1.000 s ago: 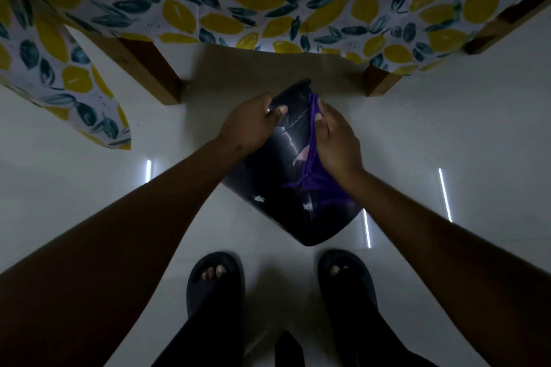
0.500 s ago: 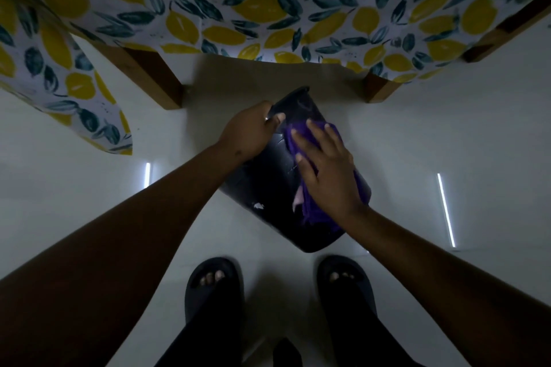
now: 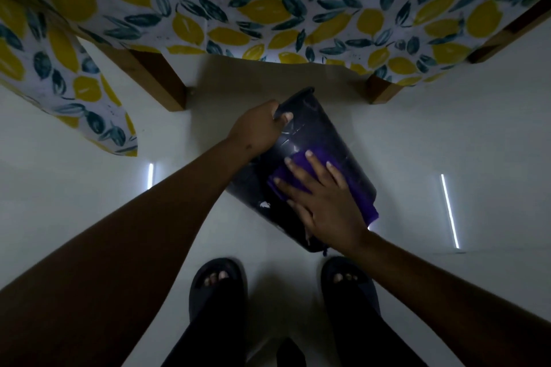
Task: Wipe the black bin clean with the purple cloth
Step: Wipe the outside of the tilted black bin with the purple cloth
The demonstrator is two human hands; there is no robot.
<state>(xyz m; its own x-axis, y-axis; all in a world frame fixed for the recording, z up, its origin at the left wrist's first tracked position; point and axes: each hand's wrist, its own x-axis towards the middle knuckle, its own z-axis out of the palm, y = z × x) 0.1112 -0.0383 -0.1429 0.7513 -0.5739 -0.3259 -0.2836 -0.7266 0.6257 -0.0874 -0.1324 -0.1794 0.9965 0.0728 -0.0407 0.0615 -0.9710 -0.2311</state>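
Note:
The black bin (image 3: 322, 134) is tilted over the pale floor, its rim at the top left and its base low on the right. My left hand (image 3: 256, 128) grips the rim, thumb over the edge. My right hand (image 3: 322, 202) lies flat with spread fingers on the purple cloth (image 3: 298, 170), pressing it against the bin's outer wall near the base. A fold of the cloth hangs past the bin's right edge. Pale smudges show on the wall to the left of the cloth.
A table draped in a lemon-print cloth (image 3: 268, 3) overhangs just beyond the bin, with wooden legs at the left (image 3: 161, 80) and right (image 3: 378, 89). My feet in dark sandals (image 3: 217, 286) stand just below the bin. Light strips reflect on the glossy floor (image 3: 447, 128).
My right hand slid the purple cloth down the bin's wall, from near the rim toward the base, and flattened out. The left hand kept its grip on the rim.

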